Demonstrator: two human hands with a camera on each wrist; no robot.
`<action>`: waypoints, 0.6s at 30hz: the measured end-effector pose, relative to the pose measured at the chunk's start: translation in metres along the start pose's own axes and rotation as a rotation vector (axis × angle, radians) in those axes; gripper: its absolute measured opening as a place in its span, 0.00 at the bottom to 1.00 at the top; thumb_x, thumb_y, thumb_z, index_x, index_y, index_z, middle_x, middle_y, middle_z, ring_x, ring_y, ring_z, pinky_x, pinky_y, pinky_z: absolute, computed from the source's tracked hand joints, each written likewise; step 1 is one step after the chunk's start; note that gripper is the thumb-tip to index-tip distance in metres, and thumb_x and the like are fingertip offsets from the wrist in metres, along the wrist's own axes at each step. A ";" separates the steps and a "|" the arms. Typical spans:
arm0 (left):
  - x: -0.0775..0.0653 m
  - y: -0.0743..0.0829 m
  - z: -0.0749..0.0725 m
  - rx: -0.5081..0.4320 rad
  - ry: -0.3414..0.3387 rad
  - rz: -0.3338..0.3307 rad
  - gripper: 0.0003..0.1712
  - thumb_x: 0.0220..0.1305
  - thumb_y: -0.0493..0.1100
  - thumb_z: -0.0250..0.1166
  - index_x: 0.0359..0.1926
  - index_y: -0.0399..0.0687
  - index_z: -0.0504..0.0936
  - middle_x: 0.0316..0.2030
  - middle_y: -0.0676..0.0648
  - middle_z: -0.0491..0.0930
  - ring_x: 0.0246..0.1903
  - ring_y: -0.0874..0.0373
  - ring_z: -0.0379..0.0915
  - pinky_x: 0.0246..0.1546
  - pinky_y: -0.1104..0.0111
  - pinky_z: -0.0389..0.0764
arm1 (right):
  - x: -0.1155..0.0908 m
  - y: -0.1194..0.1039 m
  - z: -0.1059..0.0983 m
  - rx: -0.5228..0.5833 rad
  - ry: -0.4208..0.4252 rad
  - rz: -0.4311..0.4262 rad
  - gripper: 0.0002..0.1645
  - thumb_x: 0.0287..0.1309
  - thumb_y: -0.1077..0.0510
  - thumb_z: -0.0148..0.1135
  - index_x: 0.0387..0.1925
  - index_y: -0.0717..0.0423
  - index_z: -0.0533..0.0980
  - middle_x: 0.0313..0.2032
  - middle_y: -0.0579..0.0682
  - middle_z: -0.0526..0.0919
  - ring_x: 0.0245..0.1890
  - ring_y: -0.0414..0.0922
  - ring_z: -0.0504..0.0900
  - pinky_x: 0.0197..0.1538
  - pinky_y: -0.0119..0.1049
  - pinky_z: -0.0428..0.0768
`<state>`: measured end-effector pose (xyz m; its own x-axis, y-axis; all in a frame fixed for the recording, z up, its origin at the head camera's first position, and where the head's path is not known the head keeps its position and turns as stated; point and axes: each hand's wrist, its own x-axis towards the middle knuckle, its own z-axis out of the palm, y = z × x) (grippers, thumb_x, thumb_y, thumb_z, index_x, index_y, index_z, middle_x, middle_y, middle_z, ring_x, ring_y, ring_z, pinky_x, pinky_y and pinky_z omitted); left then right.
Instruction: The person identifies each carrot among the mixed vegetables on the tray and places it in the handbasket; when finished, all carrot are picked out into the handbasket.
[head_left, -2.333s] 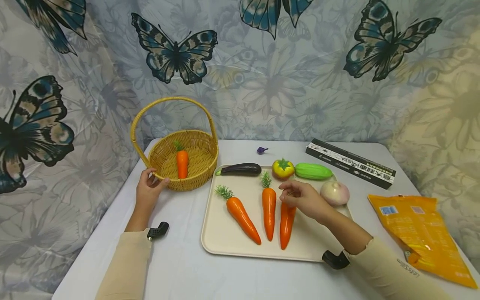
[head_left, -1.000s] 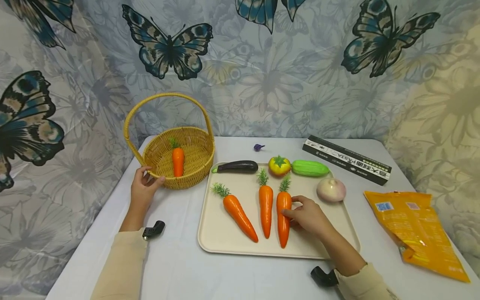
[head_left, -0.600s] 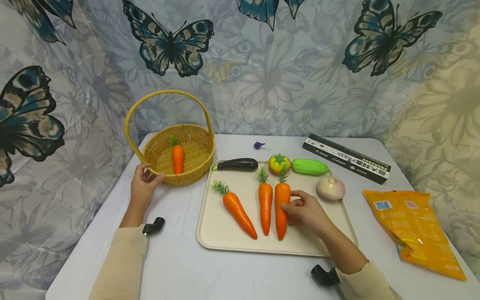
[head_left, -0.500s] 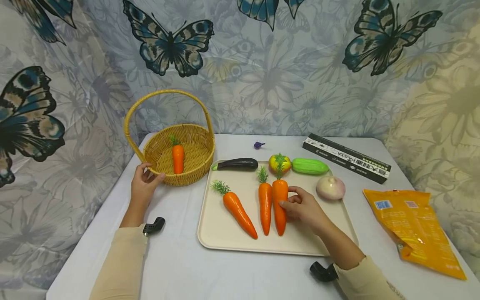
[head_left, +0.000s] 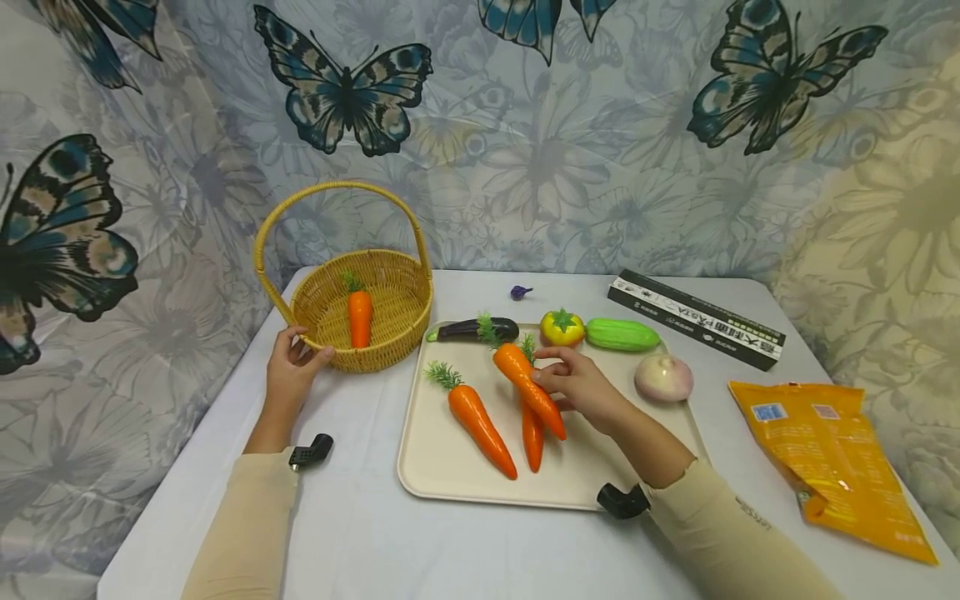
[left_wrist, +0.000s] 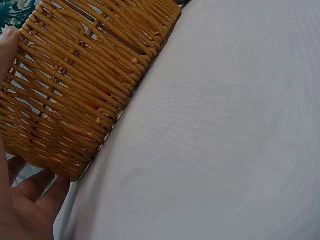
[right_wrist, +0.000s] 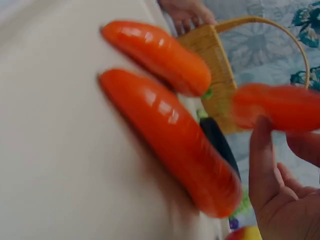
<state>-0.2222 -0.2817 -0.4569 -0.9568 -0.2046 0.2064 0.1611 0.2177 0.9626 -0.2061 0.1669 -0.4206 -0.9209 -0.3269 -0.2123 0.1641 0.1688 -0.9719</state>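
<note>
My left hand [head_left: 295, 371] holds the yellow wicker basket [head_left: 386, 357] at its left front side, thumb and fingers spread along the weave in the left wrist view. One carrot [head_left: 360, 318] leans inside it. My right hand [head_left: 587, 389] pinches another carrot [head_left: 528, 389], raised over the cream tray [head_left: 615, 454] and tilted with its leafy top toward the basket. Beneath it, partly covered, lies a carrot [head_left: 532, 442] on the tray. A further carrot [head_left: 482, 427] rests at the tray's left. In the right wrist view the held carrot [right_wrist: 280, 106] is clear of the tray.
Along the tray's back are an eggplant [head_left: 457, 332], a yellow tomato-like vegetable [head_left: 562, 330] and a green ridged gourd [head_left: 621, 334]. An onion [head_left: 664, 377] sits at its right. Beyond lie a small purple piece [head_left: 519, 292], a black pasta box [head_left: 697, 318] and an orange bag [head_left: 832, 467].
My right hand has taken hold of the rightmost carrot, lifted it and moved it left over the middle one, tilting its top leftward. The left hand stays at the basket.
</note>
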 end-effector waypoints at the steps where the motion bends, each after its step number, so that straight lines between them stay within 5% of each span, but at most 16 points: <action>1: 0.000 0.000 0.000 0.003 0.000 -0.001 0.34 0.60 0.41 0.71 0.60 0.37 0.61 0.69 0.34 0.55 0.69 0.40 0.53 0.63 0.50 0.65 | 0.002 -0.001 0.002 0.027 -0.007 0.006 0.30 0.66 0.61 0.60 0.65 0.66 0.62 0.42 0.58 0.80 0.39 0.48 0.82 0.40 0.44 0.85; 4: 0.002 -0.003 -0.001 0.009 0.006 -0.016 0.33 0.60 0.42 0.71 0.59 0.40 0.63 0.70 0.35 0.55 0.69 0.41 0.54 0.63 0.51 0.66 | 0.006 -0.003 0.014 0.088 -0.043 0.016 0.31 0.66 0.62 0.59 0.65 0.69 0.61 0.45 0.61 0.78 0.42 0.50 0.81 0.44 0.44 0.84; 7: 0.006 -0.011 -0.001 -0.014 0.017 -0.012 0.34 0.59 0.40 0.72 0.60 0.38 0.62 0.69 0.35 0.56 0.69 0.41 0.54 0.63 0.50 0.65 | 0.007 -0.005 0.031 0.038 -0.065 0.022 0.32 0.63 0.61 0.63 0.63 0.69 0.63 0.50 0.62 0.74 0.44 0.53 0.81 0.46 0.47 0.84; 14: 0.012 -0.028 -0.001 -0.012 0.036 0.037 0.36 0.59 0.40 0.72 0.61 0.35 0.61 0.68 0.36 0.58 0.69 0.44 0.54 0.64 0.51 0.64 | 0.014 -0.006 0.065 -0.520 -0.009 0.007 0.36 0.53 0.56 0.73 0.62 0.58 0.69 0.52 0.55 0.77 0.35 0.46 0.81 0.37 0.39 0.83; 18: 0.012 -0.028 -0.001 -0.009 0.034 0.032 0.36 0.59 0.41 0.72 0.61 0.36 0.62 0.69 0.37 0.56 0.70 0.44 0.53 0.64 0.51 0.65 | 0.023 -0.005 0.078 -0.754 0.000 -0.010 0.45 0.53 0.48 0.73 0.67 0.60 0.64 0.48 0.53 0.80 0.39 0.44 0.80 0.43 0.41 0.80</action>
<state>-0.2376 -0.2911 -0.4818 -0.9423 -0.2300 0.2431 0.1942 0.2158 0.9569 -0.2004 0.0866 -0.4285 -0.9211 -0.3320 -0.2035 -0.1310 0.7563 -0.6409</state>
